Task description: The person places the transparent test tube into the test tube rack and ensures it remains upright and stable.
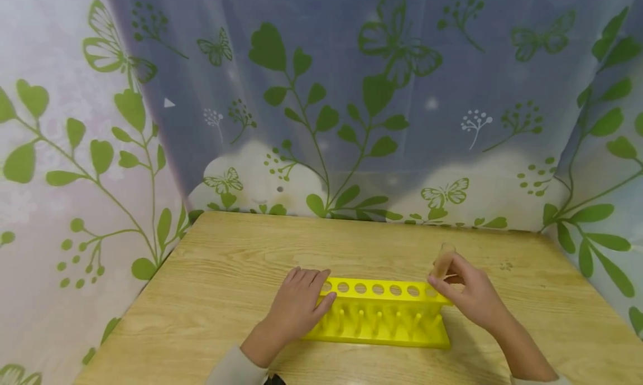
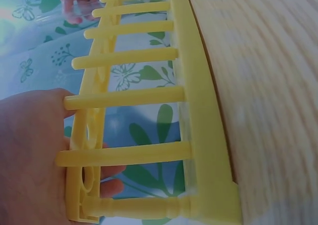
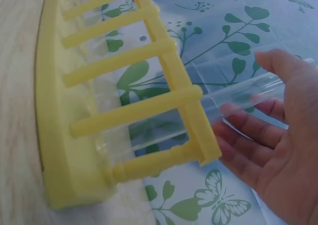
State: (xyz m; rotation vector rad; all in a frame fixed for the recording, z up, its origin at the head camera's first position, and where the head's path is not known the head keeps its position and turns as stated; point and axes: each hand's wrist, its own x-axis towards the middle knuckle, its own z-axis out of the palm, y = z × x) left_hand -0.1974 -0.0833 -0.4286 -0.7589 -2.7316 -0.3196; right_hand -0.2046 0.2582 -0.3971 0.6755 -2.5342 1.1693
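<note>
A yellow plastic test tube rack [image 1: 378,336] stands upright on the wooden table, with a row of round holes on top and pegs below. At its left end my left hand [image 1: 297,302] grips the top bar, thumb on the near side and fingers over the far side. My right hand [image 1: 474,296] is at the opposite end, thumb and fingers around the upper part of a clear test tube [image 1: 445,258]. In the right wrist view, the test tube [image 3: 248,92] slants through the end of the top bar, its lower part reaching down near the rack's base [image 3: 54,115].
The wooden table [image 1: 241,245] carries the rack near its front edge. Behind it and along both sides hang curtains [image 1: 321,150] printed with green leaves and butterflies. The other visible holes of the rack hold no tubes.
</note>
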